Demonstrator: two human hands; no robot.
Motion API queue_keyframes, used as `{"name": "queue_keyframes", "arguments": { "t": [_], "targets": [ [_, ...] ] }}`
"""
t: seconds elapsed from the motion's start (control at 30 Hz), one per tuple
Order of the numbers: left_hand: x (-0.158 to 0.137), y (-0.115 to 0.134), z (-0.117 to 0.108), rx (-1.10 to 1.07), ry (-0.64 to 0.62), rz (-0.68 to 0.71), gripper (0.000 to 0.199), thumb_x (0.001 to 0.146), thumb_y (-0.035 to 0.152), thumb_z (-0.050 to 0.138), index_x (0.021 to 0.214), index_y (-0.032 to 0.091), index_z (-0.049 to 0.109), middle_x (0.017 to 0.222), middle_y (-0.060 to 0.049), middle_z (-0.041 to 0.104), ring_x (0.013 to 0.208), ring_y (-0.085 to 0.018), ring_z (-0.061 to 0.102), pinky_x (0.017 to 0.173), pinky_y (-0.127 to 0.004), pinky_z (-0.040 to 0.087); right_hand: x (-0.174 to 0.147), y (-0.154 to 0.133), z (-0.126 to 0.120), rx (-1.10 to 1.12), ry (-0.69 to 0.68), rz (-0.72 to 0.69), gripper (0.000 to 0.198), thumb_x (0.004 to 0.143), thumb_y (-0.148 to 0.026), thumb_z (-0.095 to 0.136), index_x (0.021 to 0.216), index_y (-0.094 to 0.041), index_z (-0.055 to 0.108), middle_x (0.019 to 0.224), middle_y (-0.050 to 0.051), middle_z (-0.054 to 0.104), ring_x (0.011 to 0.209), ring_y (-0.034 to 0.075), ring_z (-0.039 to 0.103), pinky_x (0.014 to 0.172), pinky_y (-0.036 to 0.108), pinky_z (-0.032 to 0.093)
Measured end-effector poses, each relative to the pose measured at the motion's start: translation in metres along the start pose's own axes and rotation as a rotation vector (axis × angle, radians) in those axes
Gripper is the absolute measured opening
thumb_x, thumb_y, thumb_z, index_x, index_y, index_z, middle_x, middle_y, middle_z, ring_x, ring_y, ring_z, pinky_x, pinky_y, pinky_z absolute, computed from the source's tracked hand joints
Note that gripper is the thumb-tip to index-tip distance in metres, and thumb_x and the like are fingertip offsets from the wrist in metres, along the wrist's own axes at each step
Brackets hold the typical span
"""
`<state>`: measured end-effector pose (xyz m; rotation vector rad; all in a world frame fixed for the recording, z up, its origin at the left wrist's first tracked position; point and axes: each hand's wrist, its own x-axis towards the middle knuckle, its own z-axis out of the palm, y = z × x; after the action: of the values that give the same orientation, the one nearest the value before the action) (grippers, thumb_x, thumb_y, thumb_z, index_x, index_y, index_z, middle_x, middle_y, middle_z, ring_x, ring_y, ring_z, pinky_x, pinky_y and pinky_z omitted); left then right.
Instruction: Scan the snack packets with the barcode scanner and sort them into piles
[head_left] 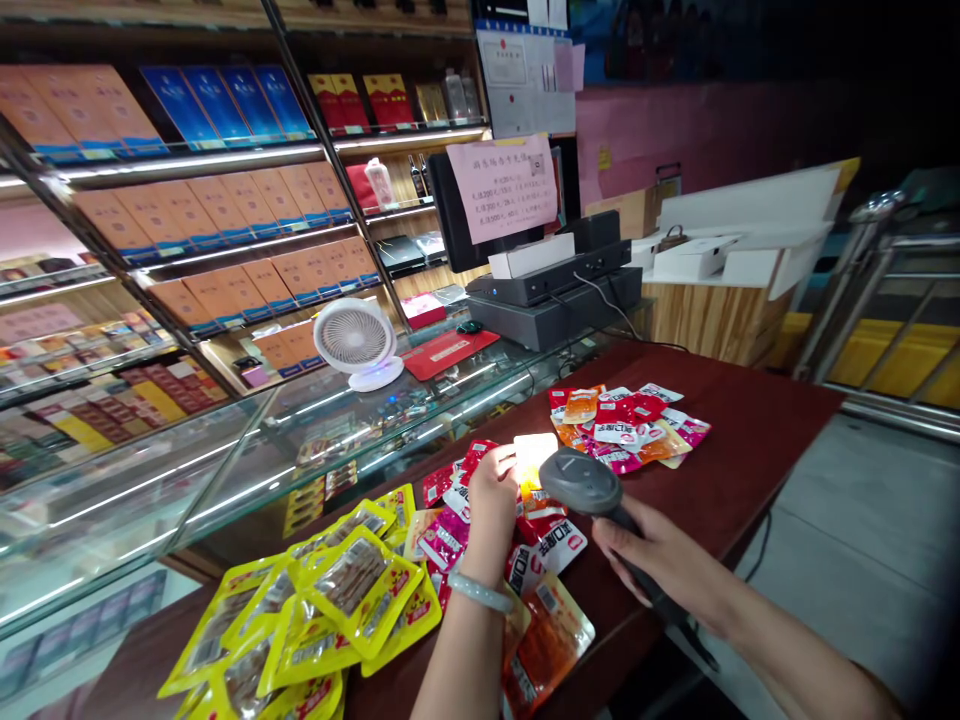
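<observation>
My right hand (637,545) is wrapped round the handle of a dark grey barcode scanner (581,482), its head tilted toward my left hand. Between the fingers of my left hand (493,490), which wears a pale bangle at the wrist, is a small snack packet (534,465), its top washed out by the scanner's bright light. Beneath and around both hands lies a loose pile of red, white and orange snack packets (551,625). To the left is a heap of yellow snack packets (367,585). Another pile of mixed snack packets (626,425) sits farther back on the table.
The dark red table (750,420) adjoins a glass display counter (285,440). On the counter stand a white fan (356,345), a red mat (450,353) and a cash register (555,290) with a monitor (457,215). Shelves of boxes (255,210) line the left wall.
</observation>
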<state>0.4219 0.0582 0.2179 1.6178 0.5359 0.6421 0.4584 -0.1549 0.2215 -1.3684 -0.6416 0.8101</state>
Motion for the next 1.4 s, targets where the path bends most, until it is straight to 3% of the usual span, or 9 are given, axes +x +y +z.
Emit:
{"name": "queue_keyframes", "arguments": {
  "t": [0.27, 0.43, 0.53, 0.63, 0.83, 1.03, 1.17, 1.3, 1.4],
  "targets": [
    [0.002, -0.011, 0.003, -0.254, 0.056, -0.227, 0.040, 0.070, 0.022, 0.072, 0.108, 0.018, 0.059, 0.086, -0.003, 0.070, 0.061, -0.010, 0.064, 0.055, -0.020, 0.050, -0.003, 0.012, -0.007, -0.004, -0.010, 0.020, 0.039, 0.087, -0.057, 0.059, 0.094, -0.020, 0.048, 0.051, -0.011, 0.044, 0.037, 0.005, 0.038, 0.035, 0.016, 0.035],
    [0.000, -0.005, 0.012, -0.390, -0.258, -0.108, 0.078, 0.071, 0.023, 0.074, 0.140, 0.030, 0.040, 0.136, -0.010, 0.056, 0.117, -0.019, 0.060, 0.095, -0.032, 0.049, -0.010, 0.013, -0.013, -0.024, 0.017, 0.026, 0.041, 0.086, -0.058, 0.059, 0.093, -0.019, 0.048, 0.052, -0.010, 0.044, 0.037, 0.005, 0.038, 0.036, 0.016, 0.034],
    [0.004, -0.004, 0.006, -0.012, -0.229, -0.005, 0.079, 0.073, 0.019, 0.070, 0.145, 0.027, 0.037, 0.147, -0.012, 0.046, 0.136, -0.024, 0.042, 0.109, -0.039, 0.037, -0.014, 0.016, -0.017, -0.012, 0.029, 0.050, 0.040, 0.086, -0.058, 0.059, 0.093, -0.020, 0.047, 0.053, -0.010, 0.044, 0.038, 0.005, 0.038, 0.036, 0.015, 0.034],
    [0.006, -0.002, -0.010, 0.594, -0.110, 0.169, 0.062, 0.077, 0.018, 0.065, 0.137, 0.020, 0.051, 0.138, -0.014, 0.054, 0.133, -0.026, 0.044, 0.112, -0.042, 0.032, -0.016, 0.019, -0.020, -0.013, 0.039, 0.051, 0.039, 0.086, -0.057, 0.059, 0.092, -0.020, 0.047, 0.053, -0.010, 0.045, 0.038, 0.005, 0.040, 0.036, 0.015, 0.033],
    [-0.006, 0.005, -0.026, 1.201, -0.293, 0.210, 0.049, 0.075, 0.047, 0.067, 0.118, 0.022, 0.066, 0.116, -0.011, 0.064, 0.113, -0.029, 0.056, 0.099, -0.041, 0.040, -0.016, 0.020, -0.026, 0.039, 0.069, 0.091, 0.040, 0.086, -0.058, 0.059, 0.081, -0.021, 0.045, 0.055, -0.010, 0.045, 0.038, 0.004, 0.039, 0.036, 0.016, 0.033],
    [-0.016, 0.007, -0.012, 1.342, -0.369, 0.229, 0.054, 0.069, 0.057, 0.069, 0.109, 0.021, 0.065, 0.117, -0.011, 0.062, 0.114, -0.032, 0.052, 0.098, -0.045, 0.037, -0.017, 0.023, -0.030, 0.041, 0.057, 0.109, 0.037, 0.088, -0.055, 0.059, 0.082, -0.020, 0.046, 0.059, -0.008, 0.047, 0.040, 0.004, 0.040, 0.036, 0.016, 0.035],
    [-0.011, 0.004, -0.007, 1.326, -0.279, 0.226, 0.039, 0.073, 0.050, 0.069, 0.095, 0.019, 0.063, 0.106, -0.011, 0.065, 0.108, -0.031, 0.056, 0.094, -0.043, 0.039, -0.019, 0.020, -0.028, 0.033, 0.025, 0.088, 0.037, 0.088, -0.054, 0.059, 0.081, -0.020, 0.046, 0.060, -0.008, 0.047, 0.040, 0.004, 0.039, 0.036, 0.016, 0.035],
    [-0.007, 0.002, -0.007, 1.213, -0.241, 0.197, 0.038, 0.082, 0.037, 0.064, 0.114, 0.017, 0.057, 0.093, -0.010, 0.068, 0.093, -0.025, 0.063, 0.085, -0.035, 0.042, -0.019, 0.016, -0.026, 0.024, 0.017, 0.096, 0.039, 0.085, -0.056, 0.061, 0.082, -0.020, 0.045, 0.061, -0.008, 0.047, 0.040, 0.003, 0.039, 0.035, 0.015, 0.034],
    [-0.008, 0.001, -0.007, 1.177, -0.257, 0.287, 0.043, 0.083, 0.040, 0.062, 0.122, 0.022, 0.057, 0.106, -0.011, 0.066, 0.103, -0.025, 0.060, 0.089, -0.035, 0.041, -0.020, 0.014, -0.026, 0.011, 0.013, 0.123, 0.043, 0.082, -0.060, 0.062, 0.083, -0.020, 0.045, 0.060, -0.009, 0.046, 0.040, 0.004, 0.039, 0.035, 0.016, 0.034]
  ]
}}
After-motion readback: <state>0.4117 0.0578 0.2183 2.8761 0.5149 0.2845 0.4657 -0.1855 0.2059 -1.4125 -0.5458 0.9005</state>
